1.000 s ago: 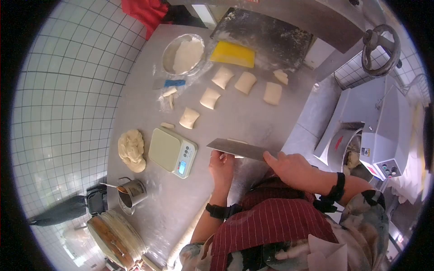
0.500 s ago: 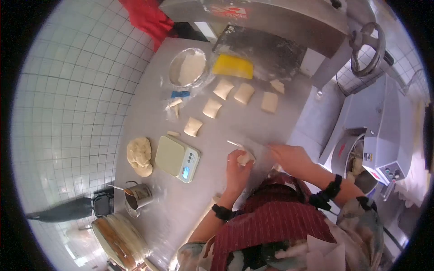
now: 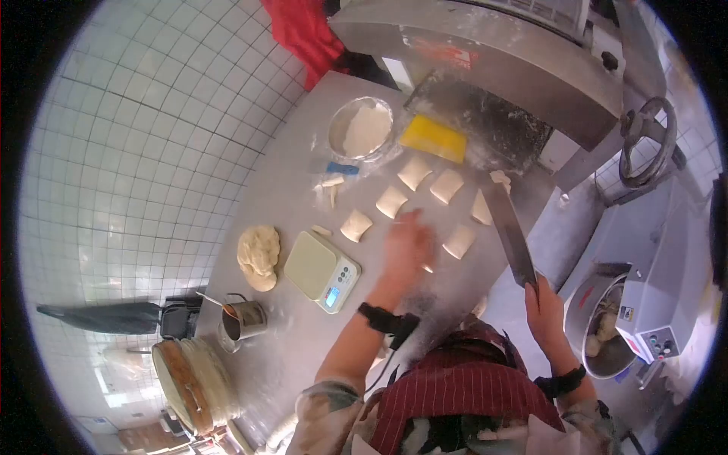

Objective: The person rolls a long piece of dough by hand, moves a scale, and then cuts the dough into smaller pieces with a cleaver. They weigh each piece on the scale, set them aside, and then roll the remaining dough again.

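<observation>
My right hand is closed round the handle end of a broad-bladed knife. Its long blade points away from me and hides part of a square dough piece. Out over the steel table, my left hand is smeared by motion, so its fingers do not show clearly. It is between a dough piece on its left and another dough piece on its right. Beyond it lie more dough squares. A small pale scrap shows beside the left hand.
Left of my hands stand a digital scale, a dough lump and a metal cup. Farther back are a metal bowl of flour, a yellow scraper and a steel machine. A mixer bowl is at right.
My left hand has moved away from me, off the dough near my body. The right hand has shifted right, with the knife now plainly in view. Another dough piece lies among the squares. The view has shifted.
</observation>
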Motion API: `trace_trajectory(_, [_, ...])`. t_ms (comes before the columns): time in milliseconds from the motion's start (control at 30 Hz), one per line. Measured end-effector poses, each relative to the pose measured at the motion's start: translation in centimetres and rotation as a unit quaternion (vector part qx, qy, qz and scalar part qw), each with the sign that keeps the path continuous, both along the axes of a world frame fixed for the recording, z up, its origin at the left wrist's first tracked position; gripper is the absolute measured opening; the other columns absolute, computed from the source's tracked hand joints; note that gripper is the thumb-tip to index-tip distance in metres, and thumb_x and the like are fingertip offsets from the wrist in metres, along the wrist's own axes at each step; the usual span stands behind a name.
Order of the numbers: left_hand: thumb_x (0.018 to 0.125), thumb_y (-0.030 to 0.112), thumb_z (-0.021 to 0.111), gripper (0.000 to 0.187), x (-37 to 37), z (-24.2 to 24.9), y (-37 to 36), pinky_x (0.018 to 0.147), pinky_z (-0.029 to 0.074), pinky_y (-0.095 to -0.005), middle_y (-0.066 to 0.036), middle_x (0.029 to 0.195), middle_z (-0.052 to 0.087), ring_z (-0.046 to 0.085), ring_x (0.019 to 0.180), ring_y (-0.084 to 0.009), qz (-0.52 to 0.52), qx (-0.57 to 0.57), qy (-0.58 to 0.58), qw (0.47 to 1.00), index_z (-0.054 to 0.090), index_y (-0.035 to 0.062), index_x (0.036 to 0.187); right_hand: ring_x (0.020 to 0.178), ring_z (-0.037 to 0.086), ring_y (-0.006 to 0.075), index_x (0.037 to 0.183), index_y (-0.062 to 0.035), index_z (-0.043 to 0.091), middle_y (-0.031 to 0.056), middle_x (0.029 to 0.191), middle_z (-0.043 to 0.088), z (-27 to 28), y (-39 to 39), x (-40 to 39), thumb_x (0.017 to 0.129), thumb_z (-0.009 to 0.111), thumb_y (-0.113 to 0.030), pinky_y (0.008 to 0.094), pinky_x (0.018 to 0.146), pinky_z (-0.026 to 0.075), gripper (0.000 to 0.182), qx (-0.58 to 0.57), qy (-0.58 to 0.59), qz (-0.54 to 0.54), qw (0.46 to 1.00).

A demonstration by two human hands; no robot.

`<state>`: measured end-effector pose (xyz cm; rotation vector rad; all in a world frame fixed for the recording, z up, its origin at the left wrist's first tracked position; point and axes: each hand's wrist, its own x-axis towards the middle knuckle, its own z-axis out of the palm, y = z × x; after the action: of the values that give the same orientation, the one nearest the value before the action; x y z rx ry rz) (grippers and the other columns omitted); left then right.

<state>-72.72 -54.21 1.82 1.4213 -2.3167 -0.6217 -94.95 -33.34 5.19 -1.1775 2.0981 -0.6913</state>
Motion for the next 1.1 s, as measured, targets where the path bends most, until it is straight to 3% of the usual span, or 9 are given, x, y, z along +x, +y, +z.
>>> trace_trajectory(167, [0.081,0.023,0.064,0.055,7.7,-0.7,-4.7,0.096,0.043,-0.0445,-0.020,0.119,0.056,0.051,0.113,-0.0387,0.102,-0.194,-0.134,0.966,0.047,0.0049,0.129,0.081,0.062,0.0426,0.125,-0.0072,0.050,0.0241,0.089,0.064,-0.3,0.5,1.0,0.094,0.048,-0.018,0.0496,0.070,0.049,0.033,-0.032,-0.012,0.024,0.999])
trace_trajectory(233, [0.078,0.020,0.068,0.063,9.0,-2.2,-6.1,0.095,0.044,-0.0446,-0.020,0.123,0.055,0.052,0.114,-0.0383,0.098,-0.046,-0.199,0.974,0.043,0.0054,0.133,0.080,0.063,0.0415,0.125,-0.0080,0.050,0.0230,0.089,0.064,-0.3,0.7,1.6,0.093,0.049,-0.017,0.0491,0.070,0.049,0.033,-0.038,-0.009,0.038,0.999])
trace_trajectory(367, [0.078,0.015,0.067,0.060,9.6,-2.0,-6.4,0.094,0.045,-0.0442,-0.020,0.123,0.056,0.054,0.113,-0.0363,0.110,-0.004,-0.169,0.979,0.046,0.0049,0.132,0.079,0.064,0.0369,0.127,-0.0126,0.048,0.0173,0.088,0.064,1.0,1.2,2.9,0.088,0.053,-0.017,0.0466,0.066,0.052,0.040,0.002,0.085,0.187,0.979])
trace_trajectory(467, [0.081,0.015,0.065,0.050,12.1,-2.3,-6.0,0.094,0.046,-0.0425,-0.019,0.121,0.058,0.056,0.112,-0.0337,0.152,0.045,0.019,0.987,0.051,0.0037,0.128,0.074,0.065,0.0361,0.130,-0.0169,0.042,0.0153,0.082,0.062,1.8,1.6,3.7,0.083,0.058,-0.017,0.0461,0.060,0.052,0.050,0.094,0.129,0.353,0.922])
trace_trajectory(533, [0.085,0.018,0.063,0.043,14.1,-1.6,-5.1,0.094,0.046,-0.0419,-0.018,0.119,0.060,0.058,0.111,-0.0332,0.224,0.174,0.223,0.933,0.054,0.0027,0.124,0.072,0.065,0.0352,0.130,-0.0164,0.042,0.0154,0.081,0.062,1.2,2.2,4.5,0.083,0.059,-0.018,0.0451,0.059,0.052,0.050,0.066,0.149,0.385,0.909])
trace_trajectory(567, [0.085,0.018,0.063,0.043,14.6,-1.8,-4.6,0.094,0.046,-0.0419,-0.018,0.119,0.060,0.058,0.111,-0.0332,0.228,0.175,0.225,0.931,0.054,0.0027,0.124,0.070,0.065,0.0342,0.130,-0.0158,0.043,0.0155,0.081,0.061,1.0,2.4,5.0,0.083,0.059,-0.018,0.0442,0.058,0.052,0.050,0.035,0.168,0.413,0.894])
trace_trajectory(767, [0.086,0.029,0.063,0.052,8.3,-0.5,-1.5,0.090,0.046,-0.0459,-0.022,0.119,0.058,0.057,0.105,-0.0385,0.078,-0.045,0.041,0.995,0.049,0.0028,0.128,0.070,0.064,0.0304,0.131,-0.0153,0.044,0.0146,0.081,0.057,0.4,1.7,8.3,0.084,0.056,-0.016,0.0422,0.059,0.051,0.048,-0.024,0.246,0.417,0.875])
trace_trajectory(833, [0.084,0.029,0.065,0.056,6.4,-2.0,-0.9,0.091,0.045,-0.0469,-0.023,0.120,0.056,0.056,0.105,-0.0410,0.031,0.030,0.030,0.999,0.046,0.0028,0.130,0.071,0.064,0.0301,0.131,-0.0150,0.044,0.0141,0.082,0.057,-0.2,1.6,8.8,0.084,0.055,-0.015,0.0418,0.060,0.051,0.048,-0.032,0.261,0.405,0.876])
trace_trajectory(1100, [0.081,0.029,0.068,0.056,4.6,-8.4,-1.0,0.088,0.047,-0.0445,-0.022,0.112,0.061,0.059,0.101,-0.0375,-0.017,-0.024,0.043,0.999,0.050,0.0030,0.127,0.077,0.063,0.0297,0.128,-0.0153,0.046,0.0120,0.084,0.057,-3.0,1.1,10.7,0.083,0.055,-0.011,0.0418,0.061,0.050,0.046,-0.061,0.275,0.354,0.892])
